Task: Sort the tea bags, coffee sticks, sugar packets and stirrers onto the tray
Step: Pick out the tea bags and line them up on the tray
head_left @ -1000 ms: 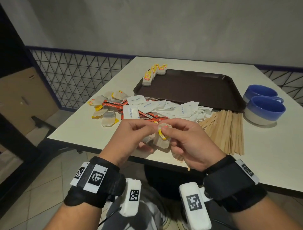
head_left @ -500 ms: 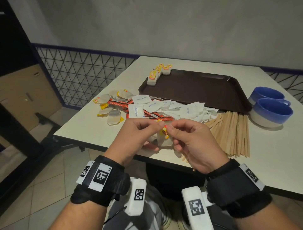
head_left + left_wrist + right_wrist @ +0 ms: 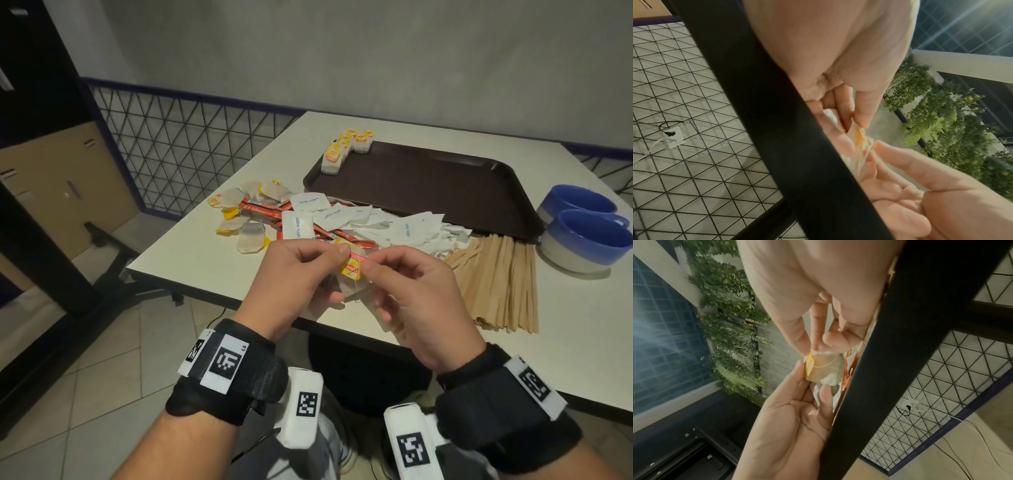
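Over the table's front edge, my left hand [image 3: 342, 253] and right hand [image 3: 368, 269] both pinch one tea bag [image 3: 352, 286] by its yellow tag [image 3: 351, 269]. The right wrist view shows the pale tea bag [image 3: 828, 368] hanging between the two thumbs. A dark brown tray [image 3: 428, 185] lies beyond, with several tea bags [image 3: 342, 150] lined up at its far left corner. In front of the tray lie white sugar packets [image 3: 394, 226], red coffee sticks [image 3: 260, 209] and loose tea bags [image 3: 246, 236]. The wooden stirrers [image 3: 496, 281] lie to the right.
Two blue bowls [image 3: 589, 236] stand at the right of the tray. The white table [image 3: 191, 260] ends at a black edge close to my wrists. A wire mesh fence [image 3: 178, 161] runs along the left.
Both hands have stayed on the tea bag and lifted it slightly. Its yellow tag now faces up between the thumbs.
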Motion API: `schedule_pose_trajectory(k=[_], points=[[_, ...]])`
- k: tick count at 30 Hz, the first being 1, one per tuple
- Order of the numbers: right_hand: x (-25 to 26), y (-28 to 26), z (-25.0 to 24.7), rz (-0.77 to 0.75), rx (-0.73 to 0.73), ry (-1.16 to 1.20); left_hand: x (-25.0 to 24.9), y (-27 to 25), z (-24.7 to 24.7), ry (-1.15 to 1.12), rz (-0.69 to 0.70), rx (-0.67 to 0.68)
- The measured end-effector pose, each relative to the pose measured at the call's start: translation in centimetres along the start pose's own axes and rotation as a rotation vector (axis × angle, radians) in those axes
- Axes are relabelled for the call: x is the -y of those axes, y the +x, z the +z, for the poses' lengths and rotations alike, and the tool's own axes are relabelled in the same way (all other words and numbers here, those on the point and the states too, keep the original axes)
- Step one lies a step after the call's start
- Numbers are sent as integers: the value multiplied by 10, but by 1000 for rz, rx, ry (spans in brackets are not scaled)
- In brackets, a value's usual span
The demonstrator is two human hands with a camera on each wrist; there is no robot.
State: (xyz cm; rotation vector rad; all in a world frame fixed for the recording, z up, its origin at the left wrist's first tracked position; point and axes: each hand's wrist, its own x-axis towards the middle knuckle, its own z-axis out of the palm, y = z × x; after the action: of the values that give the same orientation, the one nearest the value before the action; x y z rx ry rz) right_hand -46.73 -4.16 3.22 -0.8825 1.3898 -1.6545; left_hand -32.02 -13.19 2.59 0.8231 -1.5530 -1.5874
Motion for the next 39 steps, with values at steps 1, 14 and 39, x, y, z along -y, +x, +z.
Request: schedule_pose_trajectory(k=[1,14,39], points=[[0,0,1,-4,3,-19,0,0,0,-5,7,1],[1,2,0,82,21,-48,0,0,1,-238,24,-132],[6,9,-8,205,-43,187,-1,4,-4,-350,15,-163]])
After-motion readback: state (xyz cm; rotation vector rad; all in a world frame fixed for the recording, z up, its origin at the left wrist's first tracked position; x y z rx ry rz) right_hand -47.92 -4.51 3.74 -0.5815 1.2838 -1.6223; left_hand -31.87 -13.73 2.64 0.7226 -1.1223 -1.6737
